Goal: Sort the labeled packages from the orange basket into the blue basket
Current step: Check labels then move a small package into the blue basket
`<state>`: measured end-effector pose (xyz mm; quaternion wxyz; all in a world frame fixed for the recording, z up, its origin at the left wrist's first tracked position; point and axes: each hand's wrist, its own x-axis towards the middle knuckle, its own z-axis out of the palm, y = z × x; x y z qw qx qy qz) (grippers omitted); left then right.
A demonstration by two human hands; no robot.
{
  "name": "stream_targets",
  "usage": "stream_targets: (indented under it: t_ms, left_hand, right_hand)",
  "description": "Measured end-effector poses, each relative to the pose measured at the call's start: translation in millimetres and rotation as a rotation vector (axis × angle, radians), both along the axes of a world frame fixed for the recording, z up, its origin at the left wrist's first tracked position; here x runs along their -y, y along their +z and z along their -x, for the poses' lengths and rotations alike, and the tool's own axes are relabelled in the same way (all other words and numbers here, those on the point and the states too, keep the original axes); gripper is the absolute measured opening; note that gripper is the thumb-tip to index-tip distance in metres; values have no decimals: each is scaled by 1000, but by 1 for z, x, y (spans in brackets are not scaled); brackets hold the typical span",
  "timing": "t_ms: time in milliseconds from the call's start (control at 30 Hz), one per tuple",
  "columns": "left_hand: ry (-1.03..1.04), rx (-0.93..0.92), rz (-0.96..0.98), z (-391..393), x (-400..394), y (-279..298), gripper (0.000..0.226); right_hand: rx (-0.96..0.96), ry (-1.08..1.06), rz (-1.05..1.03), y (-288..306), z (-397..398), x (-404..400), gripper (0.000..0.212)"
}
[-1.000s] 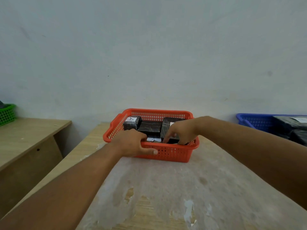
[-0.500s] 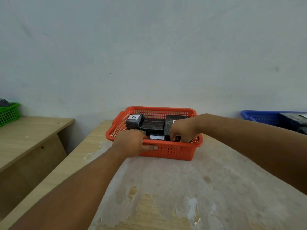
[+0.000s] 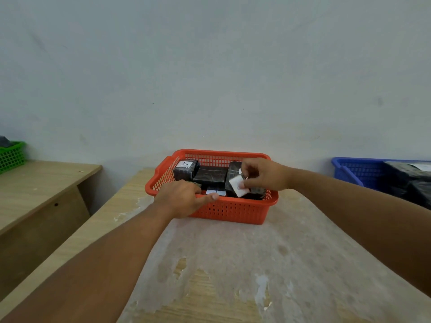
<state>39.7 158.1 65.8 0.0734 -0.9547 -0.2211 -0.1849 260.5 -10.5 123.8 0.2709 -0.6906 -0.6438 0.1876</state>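
The orange basket (image 3: 233,212) stands on the table in front of me and holds several black wrapped packages. One at the back left carries a white label marked A (image 3: 184,170). A flat black package (image 3: 211,178) lies in the middle. My left hand (image 3: 180,198) grips the basket's near rim, thumb along the edge. My right hand (image 3: 263,174) is shut on the right-hand black package (image 3: 234,183), tilting it up so its white label (image 3: 237,184) faces me. The blue basket (image 3: 356,171) sits at the far right with black packages inside.
A worn, peeling table (image 3: 233,264) carries both baskets. To the left stands a lower wooden desk (image 3: 42,183) with a green basket (image 3: 11,156) on it. A gap separates desk and table. A plain wall is close behind.
My right hand has lifted and tilted the right-hand package, so its white label now shows. My left hand keeps its hold on the basket rim. The view has tilted up a little.
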Motion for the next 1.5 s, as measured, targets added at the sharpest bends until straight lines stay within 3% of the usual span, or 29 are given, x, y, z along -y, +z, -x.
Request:
stream_targets:
  t_ms: [100, 333, 533, 700, 800, 867, 967, 1067, 1200, 1333, 1500]
  left_hand:
    - [5, -10, 0, 1, 2, 1, 90]
    - [9, -28, -6, 0, 2, 1, 91]
    - [20, -41, 11, -3, 3, 2, 86]
    - [29, -77, 256, -19, 19, 19, 89]
    - [87, 144, 413, -7, 10, 15, 73]
    - [39, 299, 496, -27, 29, 20, 50]
    - [-141, 452, 538, -79, 85, 36, 25]
    - [-352, 510, 563, -128, 146, 48, 18]
    - [-476, 441, 758, -194, 212, 46, 17]
    - [-393, 307, 989, -251, 258, 29, 44]
    - [-358, 338, 1165, -287, 281, 10, 65]
  right_hand:
    - [-305, -42, 1, -1, -2, 4, 39]
    - [-396, -51, -26, -3, -2, 10, 41]
    - [-643, -88, -66, -5, -1, 25, 33]
    - [-840, -189, -130, 2, -18, 81, 32]
    - [-802, -201, -131, 8, -14, 86, 30]
    - [-760, -271, -179, 11, -25, 113, 28]
    - [-703, -414, -294, 14, -54, 158, 25]
    - [-666, -553, -368, 13, -89, 197, 23]
    - [-617, -690, -381, 6, -137, 234, 22]
    - [-549, -772, -356, -3, -169, 243, 21]
    - [-96, -853, -100, -8, -201, 221, 23]
